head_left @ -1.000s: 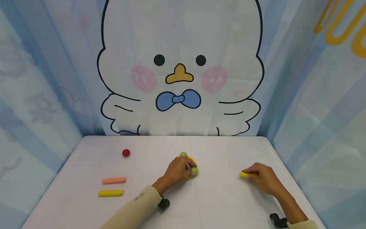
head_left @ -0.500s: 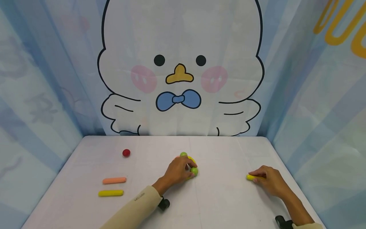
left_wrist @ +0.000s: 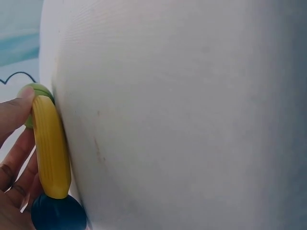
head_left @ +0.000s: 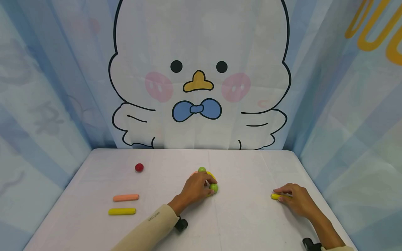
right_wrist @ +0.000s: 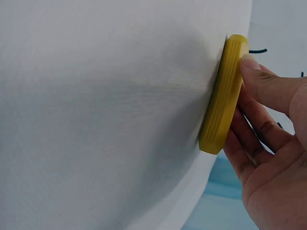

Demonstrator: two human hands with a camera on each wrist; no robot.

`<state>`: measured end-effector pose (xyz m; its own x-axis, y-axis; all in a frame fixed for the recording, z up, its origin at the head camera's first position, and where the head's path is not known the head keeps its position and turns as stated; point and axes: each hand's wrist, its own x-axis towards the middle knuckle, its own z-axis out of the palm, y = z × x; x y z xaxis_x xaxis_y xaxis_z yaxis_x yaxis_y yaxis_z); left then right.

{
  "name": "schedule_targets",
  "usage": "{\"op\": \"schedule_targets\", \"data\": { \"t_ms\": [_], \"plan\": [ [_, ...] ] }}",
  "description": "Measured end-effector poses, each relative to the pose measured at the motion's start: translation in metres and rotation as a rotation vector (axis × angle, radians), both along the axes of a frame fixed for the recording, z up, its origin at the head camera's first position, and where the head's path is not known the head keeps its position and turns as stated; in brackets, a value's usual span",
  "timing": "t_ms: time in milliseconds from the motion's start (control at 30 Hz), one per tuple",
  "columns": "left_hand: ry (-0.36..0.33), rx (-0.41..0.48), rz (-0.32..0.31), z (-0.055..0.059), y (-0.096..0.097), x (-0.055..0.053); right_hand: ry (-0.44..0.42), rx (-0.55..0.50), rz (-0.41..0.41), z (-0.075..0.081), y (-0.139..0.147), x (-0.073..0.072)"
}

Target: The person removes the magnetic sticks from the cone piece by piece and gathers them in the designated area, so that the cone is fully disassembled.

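Note:
In the middle of the table, my left hand (head_left: 195, 187) pinches a green ball (head_left: 214, 188) between thumb and finger. That ball meets the end of a grooved yellow rod (left_wrist: 50, 148), whose other end meets a dark blue ball (left_wrist: 58, 213). Past the knuckles, a second green ball (head_left: 202, 169) and part of another yellow rod (head_left: 211, 174) show; the hand hides much of this joined shape. Out to the right, my right hand (head_left: 296, 199) holds a loose yellow rod (right_wrist: 223, 96) by thumb and fingers, low along the tabletop.
At the left of the white table (head_left: 242, 216) lie an orange rod (head_left: 126, 197) and, nearer me, a yellow rod (head_left: 122, 211). A red ball (head_left: 139, 167) sits farther back. A curtain with a printed cartoon bird (head_left: 198, 129) hangs behind the table's far edge.
My right hand has shifted to the right and slightly nearer me with its yellow rod, mostly in the first half second. My left hand has kept its place on the green ball.

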<state>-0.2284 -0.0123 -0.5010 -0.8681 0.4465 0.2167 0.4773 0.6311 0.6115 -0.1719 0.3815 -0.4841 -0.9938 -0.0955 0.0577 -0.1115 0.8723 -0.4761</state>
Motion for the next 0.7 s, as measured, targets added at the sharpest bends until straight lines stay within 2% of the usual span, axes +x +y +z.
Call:
{"op": "schedule_targets", "data": {
  "t_ms": [200,367,533,700],
  "plan": [
    [0.020,-0.015,-0.007,-0.001,0.002,0.000,0.037,-0.024,0.024,0.008,-0.014,0.001],
    [0.010,-0.026,0.002,0.006,-0.004,0.006,0.085,-0.046,0.067,0.012,-0.033,-0.001],
    [0.010,-0.023,0.026,0.014,-0.021,0.010,0.132,-0.067,0.099,0.017,-0.053,-0.004],
    [0.043,-0.026,0.055,0.020,-0.043,0.011,0.166,-0.102,0.132,0.020,-0.078,-0.007]
  ]
}}
